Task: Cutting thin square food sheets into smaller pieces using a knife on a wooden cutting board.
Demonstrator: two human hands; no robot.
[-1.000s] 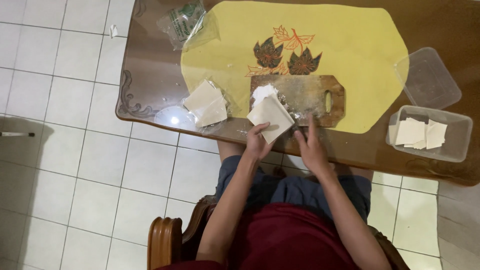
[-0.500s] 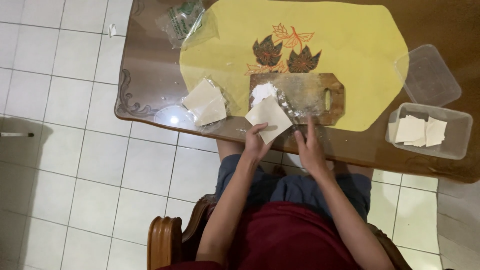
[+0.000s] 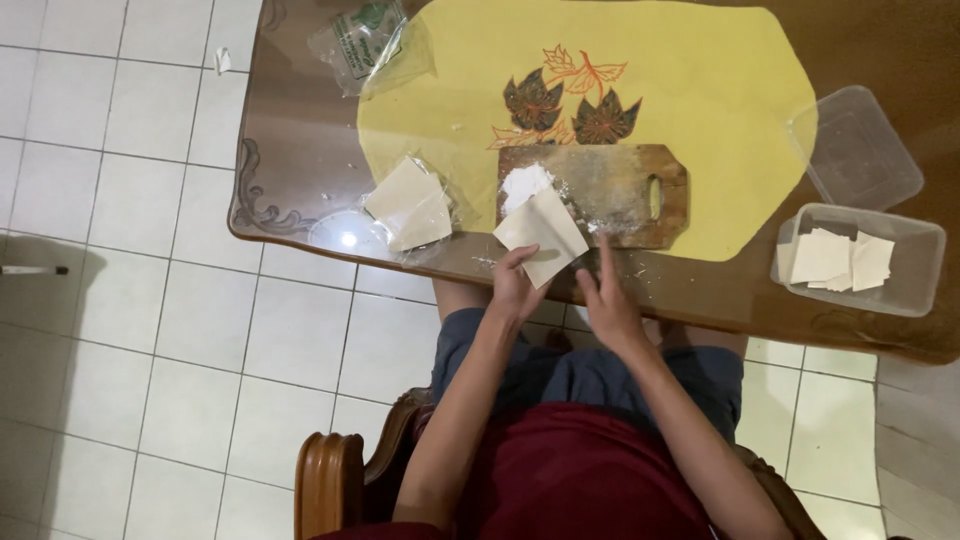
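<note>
My left hand (image 3: 517,285) pinches the near edge of a pale square dough sheet (image 3: 541,232) that lies partly over the floured wooden cutting board (image 3: 620,190). My right hand (image 3: 608,300) rests beside the sheet at the board's near edge, its index finger stretched toward the board and nothing held in it. A small heap of white flour (image 3: 523,183) sits at the board's left end. A stack of similar dough sheets (image 3: 410,205) lies on clear plastic to the left of the board.
A yellow mat (image 3: 700,90) with a leaf pattern covers the brown table (image 3: 290,150). At the right stand a clear plastic tub (image 3: 915,270) with cut dough squares and its lid (image 3: 860,145). A crumpled plastic bag (image 3: 365,40) lies at the far left. Tiled floor lies below.
The dough sheet has settled flatter over the board's near left corner. Both hands have stayed at the table's near edge, shifting only slightly.
</note>
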